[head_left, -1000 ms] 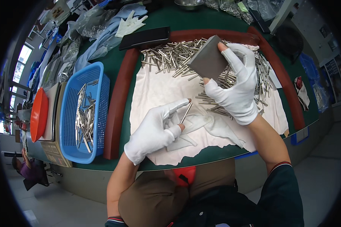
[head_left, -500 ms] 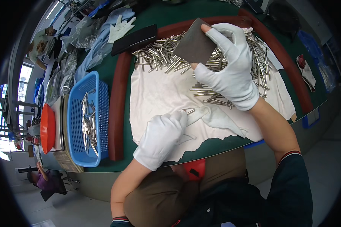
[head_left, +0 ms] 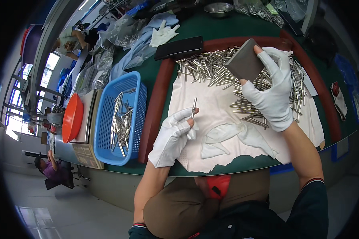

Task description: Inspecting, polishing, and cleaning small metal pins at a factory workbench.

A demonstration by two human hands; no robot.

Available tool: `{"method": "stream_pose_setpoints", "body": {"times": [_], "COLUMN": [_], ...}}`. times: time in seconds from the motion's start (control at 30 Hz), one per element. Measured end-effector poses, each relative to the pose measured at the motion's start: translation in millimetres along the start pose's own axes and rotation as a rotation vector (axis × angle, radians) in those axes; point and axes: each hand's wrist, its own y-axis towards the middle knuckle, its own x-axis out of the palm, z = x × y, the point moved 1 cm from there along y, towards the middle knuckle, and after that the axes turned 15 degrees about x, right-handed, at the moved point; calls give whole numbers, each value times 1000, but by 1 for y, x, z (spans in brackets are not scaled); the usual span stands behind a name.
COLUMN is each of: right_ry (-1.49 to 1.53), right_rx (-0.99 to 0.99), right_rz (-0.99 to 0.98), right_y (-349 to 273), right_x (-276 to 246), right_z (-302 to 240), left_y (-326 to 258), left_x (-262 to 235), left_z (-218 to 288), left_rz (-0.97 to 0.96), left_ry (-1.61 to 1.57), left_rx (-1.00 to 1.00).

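Upright between the bare thumb and fingertip of my white-gloved left hand [head_left: 168,139] is a slim, shiny metal pin [head_left: 194,104]. My right hand [head_left: 274,97], gloved too with bare tips, grips a flat dark grey square pad [head_left: 245,63] by its edges, tilted above a heap of similar metal pins [head_left: 203,67]. The heap spreads over the far and right parts of a pale pink cloth [head_left: 201,93]. Between my hands a crumpled white rag [head_left: 227,135] lies on that cloth.
Reddish-brown wooden rails [head_left: 154,113] border the cloth. Left of them stand a blue plastic basket [head_left: 143,99] holding more pins and an orange-red bowl [head_left: 72,118]. A black phone-like slab [head_left: 179,47], a white glove [head_left: 163,34] and a metal bowl [head_left: 218,10] lie farther back.
My left hand has lifted off the white rag and now holds the pin up in sight. The rag stays on the cloth. The whole view has shifted; my right hand still grips the pad.
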Motion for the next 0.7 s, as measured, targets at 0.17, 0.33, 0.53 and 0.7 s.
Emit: {"method": "stream_pose_setpoints", "body": {"times": [0.17,0.33,0.53,0.7], "right_ry": [-19,-36,-47,-80], "right_rx": [-9,-11,16,-8], "right_rz": [-6,-10,1,36], "right_y": [1,2,2,7], "right_x": [1,2,3,-2], "right_z": [3,2,9,6], "left_y": [3,2,-18,-27], "left_x": [-3,-1,12,-42], "left_z": [-2,-1,55,107], "left_rz": [-37,-22,227,342], "left_ry": [-1,48,648,1675], "left_rx": [11,36,470,661]}}
